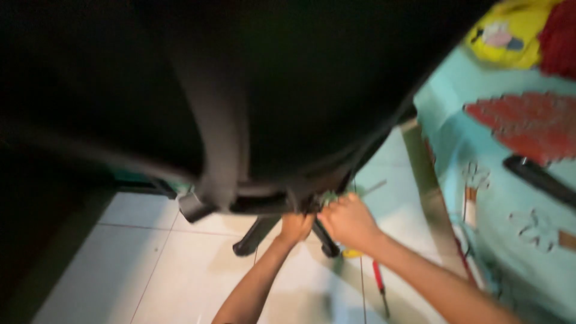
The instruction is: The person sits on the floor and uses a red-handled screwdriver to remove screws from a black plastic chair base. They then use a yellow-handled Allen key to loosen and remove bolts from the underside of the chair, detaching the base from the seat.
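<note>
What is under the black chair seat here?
Under the black chair seat: both hands, left hand and right hand, chair base legs, white tiled floor. The seat hides the fingers' work.

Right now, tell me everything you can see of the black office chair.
The black office chair fills the upper frame, blurred and close, its padded back toward the camera. A dark curved support runs down to the seat's underside. Black base legs spread over the white tiled floor. The left hand and right hand touch its underside.

Home bedroom, likely. Right of the hands: bed (510, 198) with turquoise patterned sheet and a yellow soft toy (507, 36). Beneath them: white tiled floor (150, 264). Above: black office chair (240, 90).
</note>
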